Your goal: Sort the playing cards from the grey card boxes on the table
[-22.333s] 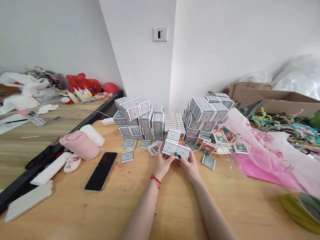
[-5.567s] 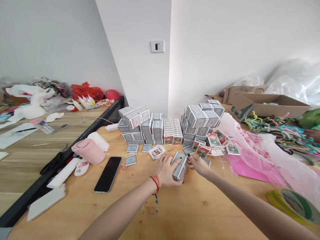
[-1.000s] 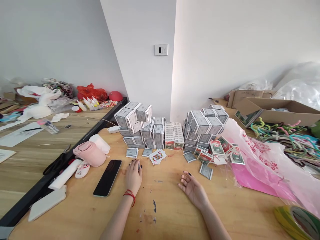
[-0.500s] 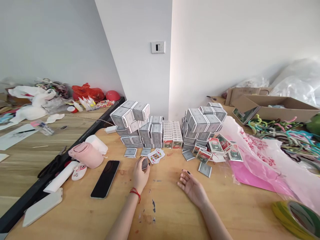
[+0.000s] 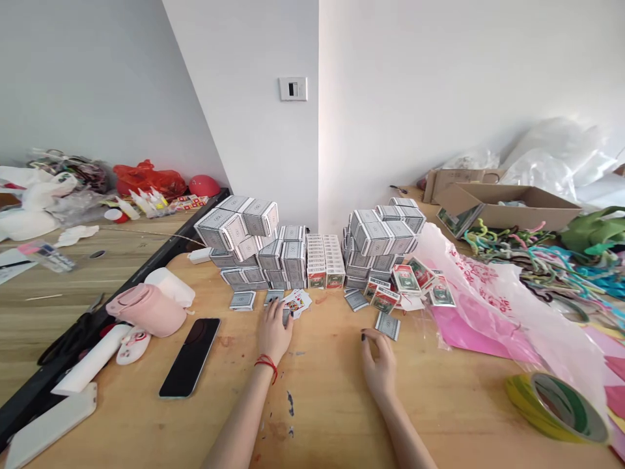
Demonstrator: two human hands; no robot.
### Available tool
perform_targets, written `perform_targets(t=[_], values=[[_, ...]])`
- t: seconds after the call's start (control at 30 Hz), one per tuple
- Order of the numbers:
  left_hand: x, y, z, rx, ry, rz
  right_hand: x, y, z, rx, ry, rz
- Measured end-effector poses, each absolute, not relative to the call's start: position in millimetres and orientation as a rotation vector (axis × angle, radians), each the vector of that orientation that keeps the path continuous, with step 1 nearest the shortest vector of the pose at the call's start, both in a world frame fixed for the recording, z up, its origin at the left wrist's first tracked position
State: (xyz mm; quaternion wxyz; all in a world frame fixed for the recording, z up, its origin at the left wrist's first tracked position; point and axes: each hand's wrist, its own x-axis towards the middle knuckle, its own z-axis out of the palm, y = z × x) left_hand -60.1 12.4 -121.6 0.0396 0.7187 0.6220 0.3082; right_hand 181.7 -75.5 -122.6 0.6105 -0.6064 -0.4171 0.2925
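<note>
A grey-backed card packet (image 5: 286, 316) is gripped from above between the thumb and fingers of the left hand (image 5: 275, 333), probably so that its edges are squared, beside the face-up playing cards (image 5: 299, 303). By the loosely curled right hand (image 5: 379, 366) nothing visible is grasped; a second packet (image 5: 389, 325) lies at its fingertips — whether touched cannot be told. Patterned card blocks are piled in a left stack (image 5: 239, 225) and right stack (image 5: 383, 234), the lower ones presumably laid flush for steadiness.
</note>
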Motion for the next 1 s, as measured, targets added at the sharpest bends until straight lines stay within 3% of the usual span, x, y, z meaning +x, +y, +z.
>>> perform_targets(t=[0.1, 0.17, 0.3, 0.47, 0.57, 1.0], values=[[-62, 9, -120, 2.091, 1.889, 1.096, 203, -74, -130, -1.613, -1.16, 0.213], [-62, 5, -117, 2.02, 1.908, 1.22, 215, -73, -136, -1.713, -1.264, 0.125], [-56, -9, -110, 2.076, 1.822, 1.283, 218, -78, -144, -1.766, -1.48, 0.134], [-26, -36, -114, 2.393, 1.433, 0.852, 197, -89, -147, -1.679, -1.683, 0.234], [3, -40, -120, 2.402, 1.36, 0.765, 185, -83, -147, -1.672, -1.806, 0.286], [48, 20, -118, 2.224, 1.565, 1.113, 175, -3, -134, -1.595, -1.841, 0.172]])
